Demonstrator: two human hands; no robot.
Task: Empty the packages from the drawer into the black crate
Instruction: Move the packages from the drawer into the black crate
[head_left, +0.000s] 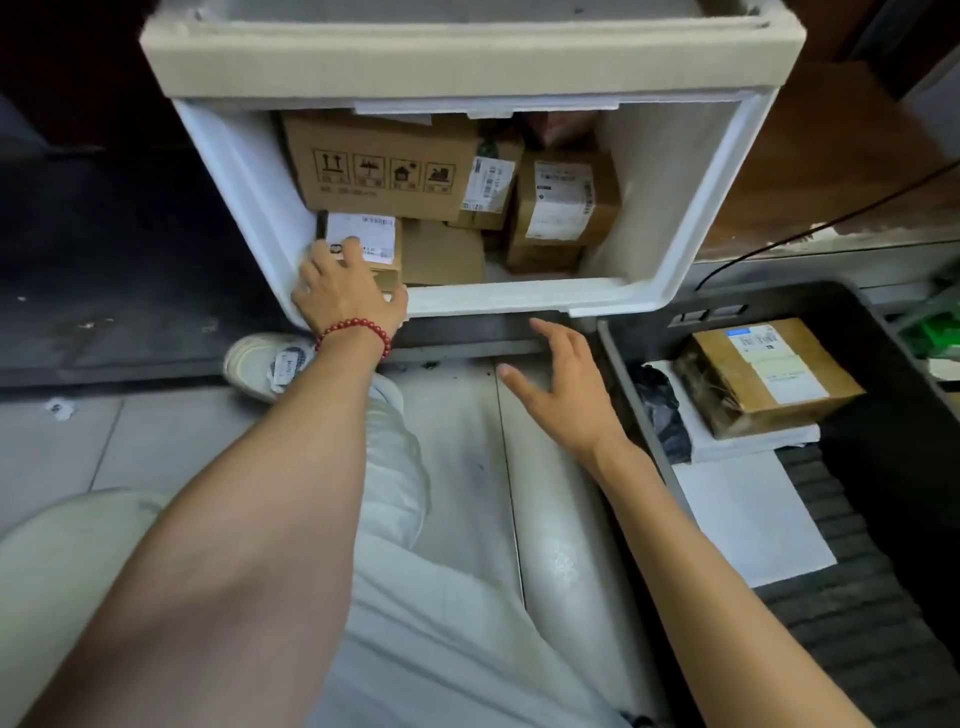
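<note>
The large carton (379, 166) bears four handling pictograms; shipping labels (558, 200) elsewhere show barcodes but illegible print.

A white sneaker (260, 366) and a paper scrap (60, 408) lie on the grey tiled floor (156, 447); a black cable (883, 197) runs at right.

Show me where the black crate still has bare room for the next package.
In the black crate, bare: the ribbed floor at the near end, beside the white flat package, and the dark strip right of the brown box. Crowded: the far left corner, with box, package and black bag.
</note>
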